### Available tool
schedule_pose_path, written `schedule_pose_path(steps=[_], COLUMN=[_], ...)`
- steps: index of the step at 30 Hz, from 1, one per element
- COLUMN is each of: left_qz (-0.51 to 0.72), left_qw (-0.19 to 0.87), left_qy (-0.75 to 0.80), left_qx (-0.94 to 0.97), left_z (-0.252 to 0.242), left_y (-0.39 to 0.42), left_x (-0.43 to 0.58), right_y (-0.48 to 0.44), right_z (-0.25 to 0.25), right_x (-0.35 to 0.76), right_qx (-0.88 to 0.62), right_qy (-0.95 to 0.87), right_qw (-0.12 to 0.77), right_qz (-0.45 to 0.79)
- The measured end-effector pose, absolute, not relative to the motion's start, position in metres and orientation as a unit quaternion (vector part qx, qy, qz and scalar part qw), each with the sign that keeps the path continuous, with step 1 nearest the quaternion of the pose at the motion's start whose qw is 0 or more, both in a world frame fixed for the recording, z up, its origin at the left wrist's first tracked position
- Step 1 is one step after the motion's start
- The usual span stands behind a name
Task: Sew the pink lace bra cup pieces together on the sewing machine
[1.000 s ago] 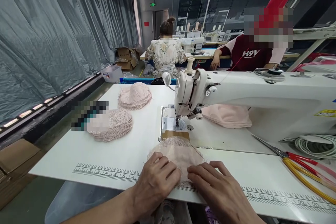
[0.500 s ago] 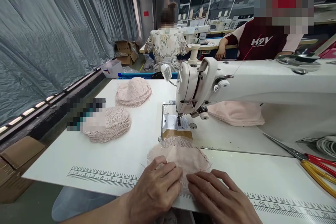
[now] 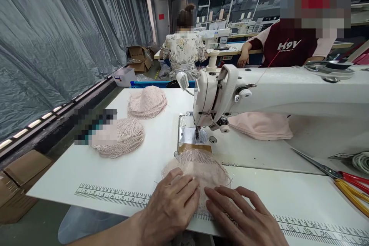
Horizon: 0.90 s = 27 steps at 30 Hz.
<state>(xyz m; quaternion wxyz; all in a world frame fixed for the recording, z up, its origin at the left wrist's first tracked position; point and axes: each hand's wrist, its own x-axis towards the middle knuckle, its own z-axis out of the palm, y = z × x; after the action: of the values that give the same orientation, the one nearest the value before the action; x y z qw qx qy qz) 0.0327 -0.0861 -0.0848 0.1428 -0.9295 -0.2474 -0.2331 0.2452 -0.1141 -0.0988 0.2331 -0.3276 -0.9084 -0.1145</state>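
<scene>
A pale pink piece of lace fabric (image 3: 198,165) lies on the table just in front of the sewing machine (image 3: 210,96), its lacy far edge towards the needle plate. My left hand (image 3: 173,203) is curled over the left near part of this piece, fingers bent and pressed together on the cloth; the thumb is hidden. On the right near side, my right hand (image 3: 239,211) lies with fingers stretched out, fingertips resting on the fabric. The presser foot (image 3: 197,133) stands beyond the cloth, apart from it.
Two stacks of pink lace pieces, a nearer stack (image 3: 123,138) and a farther stack (image 3: 147,102), sit at the left. Smooth pink pieces (image 3: 262,125) lie under the machine arm. Scissors (image 3: 331,172) rest at the right. Two people are beyond the machine.
The view has shifted slightly. My right fingers have moved a little on the lace fabric; my left hand and the cloth stay nearly in place.
</scene>
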Motion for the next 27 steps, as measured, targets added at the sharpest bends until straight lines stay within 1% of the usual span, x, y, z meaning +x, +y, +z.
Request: schedule_pose_path(steps=[2, 6, 10, 12, 14, 17, 18, 21, 23, 27], left_qz=[-0.23, -0.228, -0.22, -0.224, -0.228, -0.223, -0.22, -0.214, -0.215, -0.221], left_qw=[0.146, 0.159, 0.163, 0.164, 0.167, 0.167, 0.167, 0.168, 0.17, 0.181], left_qy=[-0.248, -0.246, -0.252, -0.253, -0.253, -0.251, -0.252, -0.258, -0.263, -0.262], left_qx=[-0.929, -0.929, -0.928, -0.927, -0.925, -0.927, -0.928, -0.927, -0.925, -0.922], left_z=[-0.087, -0.089, -0.088, -0.087, -0.086, -0.087, -0.087, -0.09, -0.092, -0.096], left_y=[-0.086, -0.087, -0.089, -0.09, -0.09, -0.09, -0.09, -0.09, -0.09, -0.09], left_x=[0.033, 0.032, 0.032, 0.032, 0.033, 0.033, 0.033, 0.032, 0.031, 0.031], right_y=[-0.114, -0.113, -0.113, -0.113, -0.112, -0.112, -0.112, -0.112, -0.113, -0.112], right_z=[-0.096, -0.101, -0.118, -0.12, -0.115, -0.106, -0.106, -0.117, -0.126, -0.123], right_x=[0.246, 0.241, 0.234, 0.233, 0.234, 0.237, 0.237, 0.232, 0.229, 0.231], right_qx=[-0.324, -0.328, -0.352, -0.36, -0.354, -0.331, -0.329, -0.354, -0.365, -0.372], right_qy=[-0.91, -0.903, -0.864, -0.848, -0.861, -0.895, -0.896, -0.853, -0.834, -0.849], right_qw=[0.228, 0.248, 0.338, 0.369, 0.343, 0.272, 0.272, 0.358, 0.389, 0.345], right_qz=[-0.121, -0.126, -0.119, -0.122, -0.123, -0.124, -0.125, -0.137, -0.142, -0.146])
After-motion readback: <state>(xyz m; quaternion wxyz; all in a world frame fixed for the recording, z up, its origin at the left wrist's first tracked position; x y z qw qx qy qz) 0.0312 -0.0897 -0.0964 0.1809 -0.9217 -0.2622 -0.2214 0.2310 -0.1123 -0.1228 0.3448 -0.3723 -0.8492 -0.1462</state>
